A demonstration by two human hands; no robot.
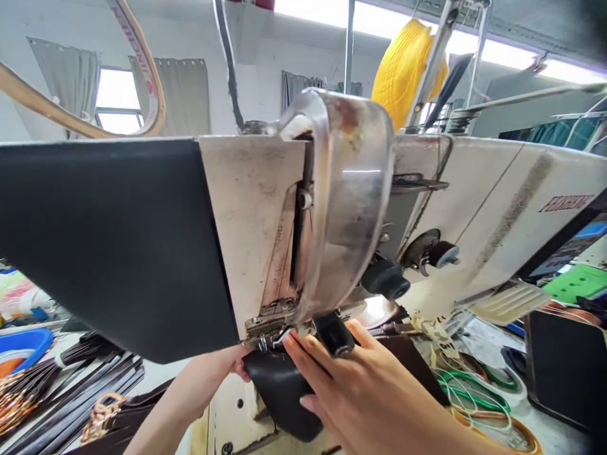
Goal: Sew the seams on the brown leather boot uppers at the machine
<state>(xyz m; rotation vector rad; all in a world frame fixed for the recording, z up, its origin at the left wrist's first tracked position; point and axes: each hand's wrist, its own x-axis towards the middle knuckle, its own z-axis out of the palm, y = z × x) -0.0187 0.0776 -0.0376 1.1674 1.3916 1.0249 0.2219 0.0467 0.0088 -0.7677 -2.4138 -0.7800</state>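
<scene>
Gripping a dark leather piece (284, 395) (probably under the needle), left hand (208, 379) and right hand (365, 398) should feed evenly.

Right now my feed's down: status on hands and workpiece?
Left hand and right hand both gripping black leather piece under sewing machine head. Machine head hides the stitch point.

White walls (265, 69) enclose the workshop, a bright window (116, 104) sits between grey curtains (184, 95), and strip lighting (502, 54) glares along the ceiling at upper right.
</scene>
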